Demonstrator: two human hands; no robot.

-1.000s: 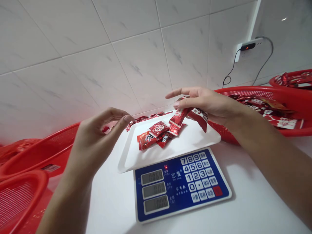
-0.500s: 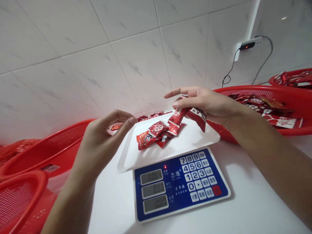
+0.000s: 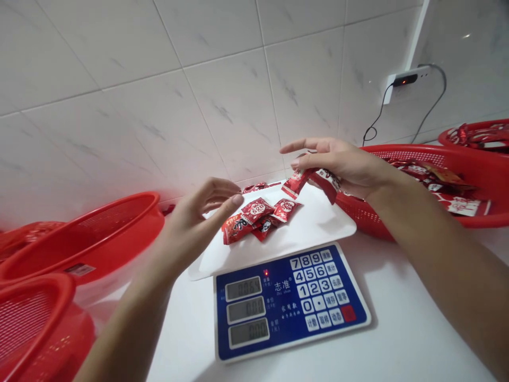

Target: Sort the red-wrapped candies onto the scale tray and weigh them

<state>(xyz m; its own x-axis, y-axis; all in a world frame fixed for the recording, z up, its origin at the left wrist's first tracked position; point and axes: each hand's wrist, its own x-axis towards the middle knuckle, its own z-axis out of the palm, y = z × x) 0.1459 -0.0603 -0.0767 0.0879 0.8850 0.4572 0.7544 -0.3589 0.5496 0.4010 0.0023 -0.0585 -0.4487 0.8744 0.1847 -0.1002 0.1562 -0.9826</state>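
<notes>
On the white worktop [image 3: 397, 334], a blue scale [image 3: 292, 297] sat at lower centre, and a red basket [image 3: 43, 284] stood at lower left, its contents out of sight. The scale's white tray [image 3: 318, 233] bore a small pile of red packets [image 3: 257, 208], overlapping near its middle. The left hand [image 3: 194, 217] reached in from the lower left to just beside the pile, its grip curved, a slight gap between thumb and fingertips. The right hand [image 3: 345, 164], palm down, hung over the tray's right part; its grip pinched at least two held packets [image 3: 296, 183], with the index finger stretched leftward. Beyond its wrist, a perforated basket [image 3: 401, 149] was heaped with wrapped packets [image 3: 449, 185]; another basket [image 3: 449, 139] at the right edge held more.
</notes>
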